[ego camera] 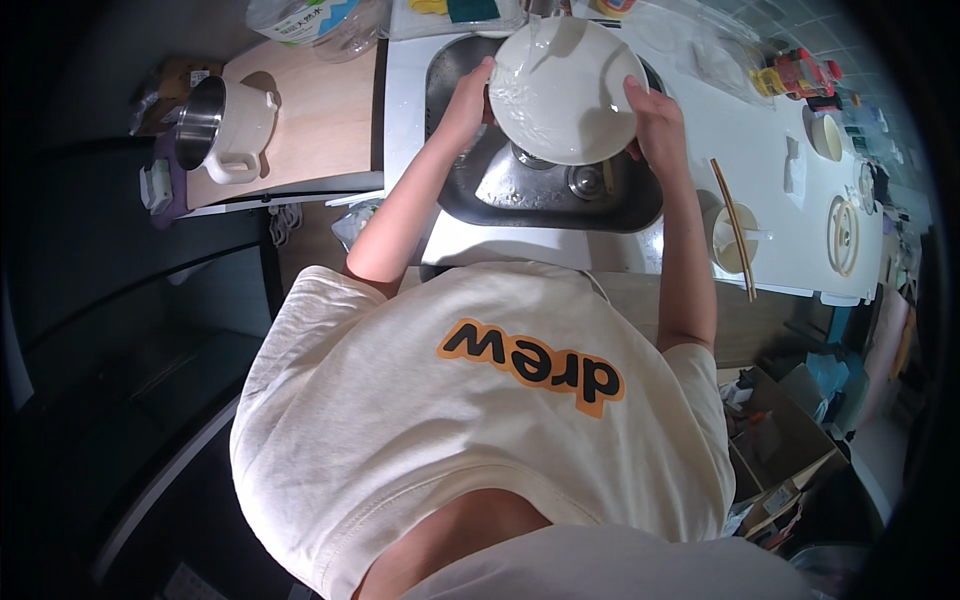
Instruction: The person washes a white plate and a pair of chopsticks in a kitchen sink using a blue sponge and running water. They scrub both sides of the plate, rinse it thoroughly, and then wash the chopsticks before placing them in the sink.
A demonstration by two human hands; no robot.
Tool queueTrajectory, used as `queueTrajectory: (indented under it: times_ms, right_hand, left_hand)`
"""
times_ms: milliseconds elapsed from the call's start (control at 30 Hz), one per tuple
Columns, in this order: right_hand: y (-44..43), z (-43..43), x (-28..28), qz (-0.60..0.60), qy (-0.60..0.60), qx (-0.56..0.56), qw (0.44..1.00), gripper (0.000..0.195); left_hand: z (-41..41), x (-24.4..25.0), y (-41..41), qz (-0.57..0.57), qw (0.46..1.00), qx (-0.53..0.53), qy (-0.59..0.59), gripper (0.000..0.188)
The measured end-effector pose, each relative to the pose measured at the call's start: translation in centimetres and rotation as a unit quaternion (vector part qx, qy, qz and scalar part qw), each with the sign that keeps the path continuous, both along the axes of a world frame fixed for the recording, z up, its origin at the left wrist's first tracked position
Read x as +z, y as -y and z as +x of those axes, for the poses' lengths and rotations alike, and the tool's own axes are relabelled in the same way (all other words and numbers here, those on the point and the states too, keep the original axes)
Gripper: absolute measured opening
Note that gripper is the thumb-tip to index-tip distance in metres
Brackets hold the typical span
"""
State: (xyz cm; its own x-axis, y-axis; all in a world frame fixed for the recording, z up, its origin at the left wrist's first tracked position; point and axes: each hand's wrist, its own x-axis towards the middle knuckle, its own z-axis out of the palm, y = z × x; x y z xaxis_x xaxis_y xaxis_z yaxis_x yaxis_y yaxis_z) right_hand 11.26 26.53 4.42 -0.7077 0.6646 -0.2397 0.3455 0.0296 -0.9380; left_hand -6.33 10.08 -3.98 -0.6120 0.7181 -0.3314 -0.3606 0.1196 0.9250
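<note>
A white plate [566,94] is held by its two sides over a stainless steel sink [547,217], with water from the faucet [546,7] running onto its upper left part. My left hand [474,97] grips the plate's left edge, fingers partly hidden behind it. On the right edge, my right hand [654,116] has its thumb on the face of the plate and its other fingers mostly hidden beneath. Below the plate, a round metal drain part [586,181] shows in the wet sink basin.
Right of the sink, chopsticks [733,225] lie across a bowl [721,251] with a white spoon at the counter's edge. Farther right are sauce bottles [806,73], another bowl [827,138] and a round lid [844,237]. On the left stands a white-handled pot [244,124]; a large plastic bottle [322,26] lies behind.
</note>
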Motion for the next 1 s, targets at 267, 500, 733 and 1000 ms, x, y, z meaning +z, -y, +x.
queueTrajectory:
  times_ms: [267, 500, 733, 1000]
  right_hand:
    - [1.0, 2.4, -5.4, -0.153, 0.043, 0.048, 0.986, 0.049]
    - [1.8, -2.5, -11.6, -0.273, -0.098, -0.002, 0.957, 0.041]
    - [-1.3, 0.5, -10.2, -0.268, -0.085, 0.032, 0.959, 0.050]
    - [2.0, -1.3, -10.8, -0.179, -0.014, -0.035, 0.983, 0.042]
  left_hand:
    - [-1.4, 0.6, 2.9, -0.001, 0.999, 0.050, 0.021, 0.066]
    - [-2.8, 1.3, 3.7, 0.091, 0.991, 0.068, 0.064, 0.062]
    - [-3.4, 2.8, 7.1, 0.073, 0.991, 0.091, 0.063, 0.065]
    - [-3.3, 2.3, 6.4, 0.065, 0.994, 0.084, 0.037, 0.061]
